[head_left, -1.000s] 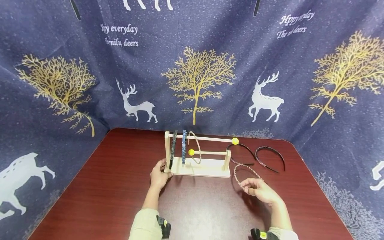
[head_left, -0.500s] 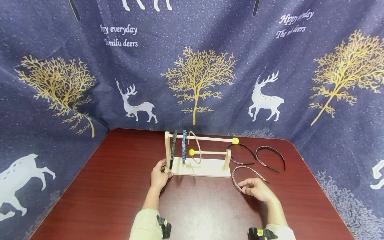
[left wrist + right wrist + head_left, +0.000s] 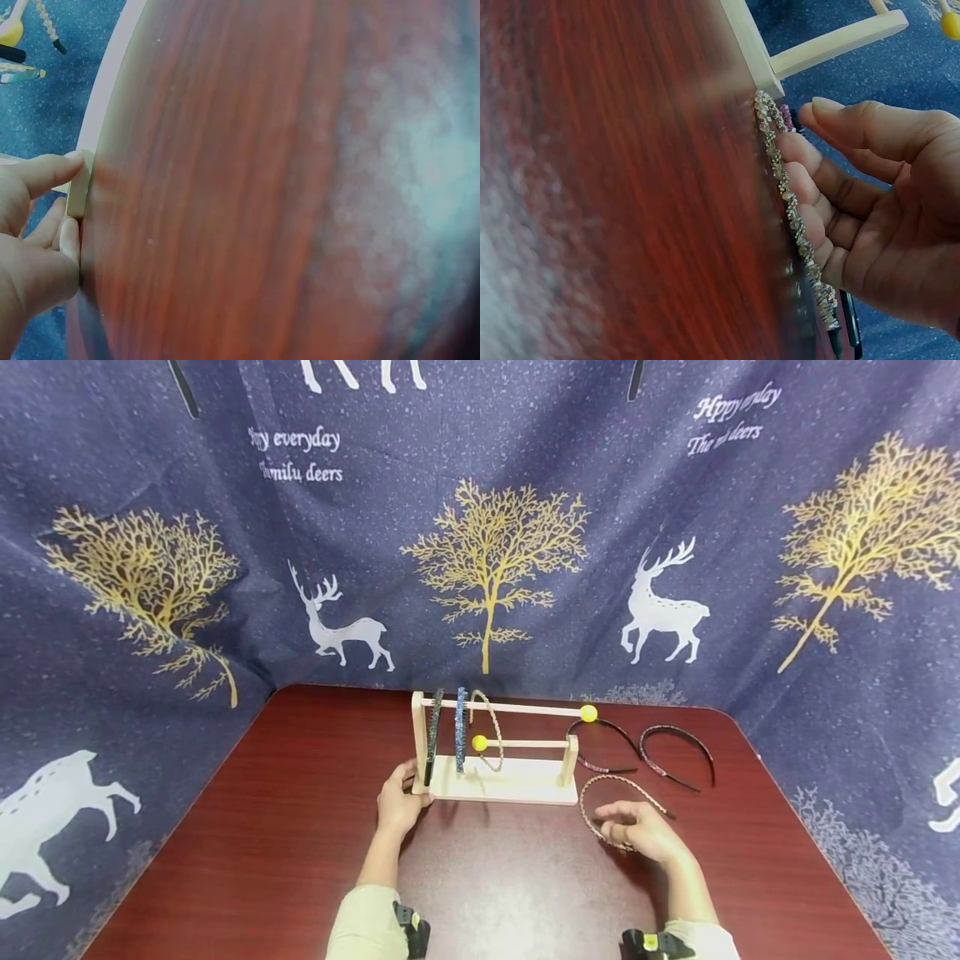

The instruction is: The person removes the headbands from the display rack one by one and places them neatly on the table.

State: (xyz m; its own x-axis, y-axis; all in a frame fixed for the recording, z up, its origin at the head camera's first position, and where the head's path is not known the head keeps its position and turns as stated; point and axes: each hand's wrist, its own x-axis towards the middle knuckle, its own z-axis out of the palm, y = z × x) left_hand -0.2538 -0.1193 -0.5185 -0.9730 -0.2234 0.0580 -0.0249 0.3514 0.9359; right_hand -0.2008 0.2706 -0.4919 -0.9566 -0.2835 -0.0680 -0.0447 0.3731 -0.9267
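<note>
Pinching left end of wooden rack (image 3: 517, 784) with left hand (image 3: 399, 802). Holding right hand (image 3: 642, 833) released, loosely bent, close by beaded headband (image 3: 796, 224) lying on surface (image 3: 510, 877).

The beaded beige headband (image 3: 787, 196) lies on the worktop (image 3: 262, 827); near it, the pale wooden stand (image 3: 525, 782) is upright; three headbands (image 3: 461, 735) hang on its upper rod (image 3: 536, 709).
</note>
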